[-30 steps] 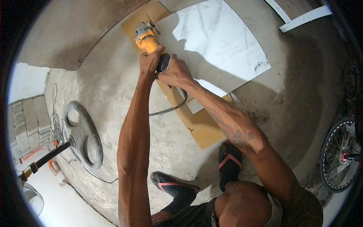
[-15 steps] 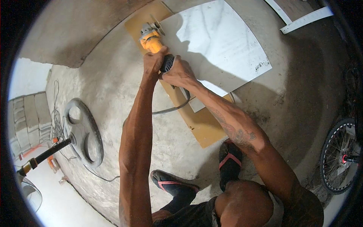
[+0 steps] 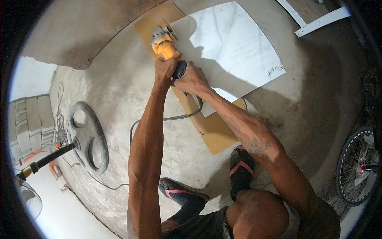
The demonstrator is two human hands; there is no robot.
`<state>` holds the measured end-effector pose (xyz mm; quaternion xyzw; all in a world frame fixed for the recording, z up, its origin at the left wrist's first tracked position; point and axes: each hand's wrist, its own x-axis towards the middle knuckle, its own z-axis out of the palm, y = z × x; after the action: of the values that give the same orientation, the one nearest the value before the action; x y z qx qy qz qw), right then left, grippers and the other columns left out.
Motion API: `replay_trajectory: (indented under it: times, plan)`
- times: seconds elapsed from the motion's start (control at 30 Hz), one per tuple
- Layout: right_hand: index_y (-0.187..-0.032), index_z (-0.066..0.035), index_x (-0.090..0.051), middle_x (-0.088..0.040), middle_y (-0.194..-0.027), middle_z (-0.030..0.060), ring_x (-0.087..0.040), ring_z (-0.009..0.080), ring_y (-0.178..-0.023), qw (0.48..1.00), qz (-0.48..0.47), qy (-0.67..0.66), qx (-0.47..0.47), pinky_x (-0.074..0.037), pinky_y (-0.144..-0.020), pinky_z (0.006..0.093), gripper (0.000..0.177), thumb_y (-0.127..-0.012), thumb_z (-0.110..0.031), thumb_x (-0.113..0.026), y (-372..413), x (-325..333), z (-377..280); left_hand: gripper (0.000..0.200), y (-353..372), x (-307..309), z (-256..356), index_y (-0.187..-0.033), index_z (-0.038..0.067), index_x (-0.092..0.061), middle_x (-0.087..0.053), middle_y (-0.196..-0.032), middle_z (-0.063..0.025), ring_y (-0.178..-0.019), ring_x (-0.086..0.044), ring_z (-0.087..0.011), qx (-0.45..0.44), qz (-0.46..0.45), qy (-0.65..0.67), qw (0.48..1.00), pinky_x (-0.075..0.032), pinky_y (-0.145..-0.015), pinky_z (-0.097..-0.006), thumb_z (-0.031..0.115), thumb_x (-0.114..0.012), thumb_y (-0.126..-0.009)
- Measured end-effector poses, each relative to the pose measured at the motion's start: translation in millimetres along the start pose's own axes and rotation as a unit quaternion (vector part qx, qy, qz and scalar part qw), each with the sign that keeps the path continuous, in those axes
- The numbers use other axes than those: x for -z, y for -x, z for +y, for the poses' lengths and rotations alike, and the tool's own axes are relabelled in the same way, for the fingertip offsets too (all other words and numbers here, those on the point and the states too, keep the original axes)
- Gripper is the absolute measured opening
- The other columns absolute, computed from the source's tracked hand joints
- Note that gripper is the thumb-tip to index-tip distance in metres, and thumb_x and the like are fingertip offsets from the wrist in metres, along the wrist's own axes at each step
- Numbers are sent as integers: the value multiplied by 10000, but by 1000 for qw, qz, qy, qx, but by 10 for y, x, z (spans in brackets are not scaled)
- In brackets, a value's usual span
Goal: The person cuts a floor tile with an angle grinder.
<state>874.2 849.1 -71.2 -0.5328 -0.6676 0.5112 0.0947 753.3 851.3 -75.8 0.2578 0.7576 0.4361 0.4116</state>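
Observation:
Both hands are closed around a yellow angle grinder (image 3: 163, 45). My left hand (image 3: 167, 67) grips its yellow body, while my right hand (image 3: 192, 79) wraps the black rear part. The cutting disc (image 3: 171, 30) stands on edge at the left border of a white marbled tile (image 3: 234, 44), overlapping it in this view. Beneath the tile lies a tan board (image 3: 217, 137), which sticks out past its left and lower sides. A dark power cord (image 3: 179, 118) loops from the grinder's rear and passes behind my left forearm.
A grey fan base (image 3: 88, 137) with a black pole (image 3: 55, 156) is at the left, near tangled cords (image 3: 60, 131). Stacked blocks (image 3: 34, 121) line the left wall. A bicycle wheel (image 3: 356, 165) is at the right, a white metal frame (image 3: 322, 22) at the upper right. My sandalled feet (image 3: 242, 171) are below the board.
Both hands and the grinder have shifted slightly to the right and a little down. More of the cord's loop now shows beside my left forearm.

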Motion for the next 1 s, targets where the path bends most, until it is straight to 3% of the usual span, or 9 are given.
replay_trajectory:
  times: [0.3,0.4,0.7,1.0]
  plan:
    - [-1069,122,-479,-647,-930,290,-671,389,-892,1000,-7,1,12,-558,-771,404,609,-631,-203,-751,18,-47,126,410,72,2,-73,-966,-16,-656,-668,-855,-76,-711,-635,-174,-2,-27,18,999,-509,-652,-319,353,-723,-799]
    - [-979,49,-599,-683,-857,202,-692,307,-830,1000,14,10,6,-550,-716,382,489,-659,-254,-810,29,-81,139,368,110,-26,-66,-913,-28,-661,-670,-831,-80,-705,-632,-175,9,-13,27,1000,-500,-649,-318,306,-717,-771]
    - [-1062,102,-520,-671,-889,232,-688,328,-852,1000,27,11,-8,-551,-733,388,635,-650,-273,-824,154,-30,119,342,182,-55,-59,-888,-36,-660,-669,-808,-91,-681,-633,-180,17,-8,26,999,-501,-636,-327,275,-706,-754]
    - [-1059,110,-518,-659,-936,272,-680,360,-889,999,1,-38,-17,-558,-768,385,579,-621,-180,-760,286,42,70,339,222,-74,-110,-893,-36,-660,-675,-800,-93,-673,-638,-186,4,-8,8,1000,-505,-634,-320,271,-717,-759]
